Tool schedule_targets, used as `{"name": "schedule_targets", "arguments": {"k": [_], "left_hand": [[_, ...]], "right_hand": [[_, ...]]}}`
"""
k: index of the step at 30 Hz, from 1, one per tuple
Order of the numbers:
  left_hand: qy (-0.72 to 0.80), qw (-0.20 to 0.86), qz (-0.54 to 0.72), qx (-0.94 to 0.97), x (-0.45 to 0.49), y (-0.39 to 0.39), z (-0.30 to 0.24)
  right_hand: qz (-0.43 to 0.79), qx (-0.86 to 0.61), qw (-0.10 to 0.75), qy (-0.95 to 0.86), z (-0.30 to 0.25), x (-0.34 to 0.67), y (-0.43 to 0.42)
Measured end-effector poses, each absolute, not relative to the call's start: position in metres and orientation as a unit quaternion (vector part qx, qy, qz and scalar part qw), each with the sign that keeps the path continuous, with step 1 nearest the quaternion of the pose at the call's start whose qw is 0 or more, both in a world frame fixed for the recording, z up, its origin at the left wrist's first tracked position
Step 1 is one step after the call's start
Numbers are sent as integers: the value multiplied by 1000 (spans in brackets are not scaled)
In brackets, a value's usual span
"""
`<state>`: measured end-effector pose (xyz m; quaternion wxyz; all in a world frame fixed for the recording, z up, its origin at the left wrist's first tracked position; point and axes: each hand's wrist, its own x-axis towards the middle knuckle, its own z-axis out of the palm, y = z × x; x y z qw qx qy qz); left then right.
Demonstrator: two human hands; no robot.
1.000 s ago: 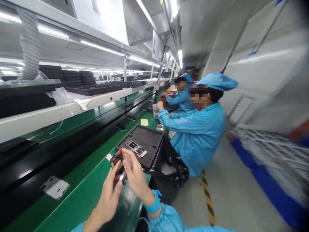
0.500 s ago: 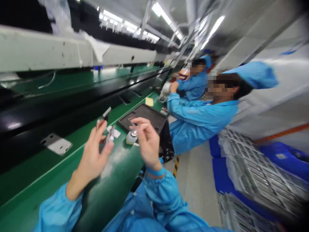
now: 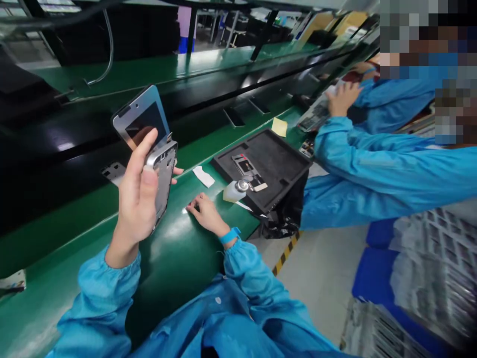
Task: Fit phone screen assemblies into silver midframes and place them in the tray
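My left hand (image 3: 138,199) is raised above the green bench (image 3: 175,248) and grips a phone frame (image 3: 164,174) with its screen panel (image 3: 143,119) hinged open and tilted up. My right hand (image 3: 204,215) rests low on the bench, its fingers curled down near the surface; whether they pinch anything I cannot make out. A small white bottle with a metal cap (image 3: 235,190) stands just past that hand. A white paper slip (image 3: 203,176) lies between the hands.
A black tray (image 3: 276,154) with a phone part (image 3: 244,166) sits on the bench to the right. A yellow note (image 3: 279,127) lies beyond it. A black conveyor (image 3: 74,149) runs behind. Co-workers in blue sleeves (image 3: 372,164) work at the right.
The view has swung down toward the bench. My left hand lifted the phone frame with its screen opened up. My right hand dropped from near the bottle to the bench surface.
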<state>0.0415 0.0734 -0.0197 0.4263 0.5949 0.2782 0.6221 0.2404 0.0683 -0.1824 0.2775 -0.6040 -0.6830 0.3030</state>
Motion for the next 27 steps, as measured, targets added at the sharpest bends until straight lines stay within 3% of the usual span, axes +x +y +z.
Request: {"name": "schedule_targets", "arguments": {"k": [6,12,14,19,24,27], "left_hand": [[259,434,619,602,45,80,-24],[268,503,595,567,43,79,-19],[269,574,555,538,44,77,-16],[216,747,429,460,51,71,-14],[165,800,393,421,56,66,-10],[156,785,467,375,56,66,-8]], "right_hand": [[242,-653,267,-666,-185,235,64],[248,-644,362,-627,-162,245,68],[297,-593,414,-623,-146,242,66],[549,-347,580,-492,-99,230,52],[612,-305,578,-445,-74,233,36],[609,-332,583,-424,-76,242,20]]}}
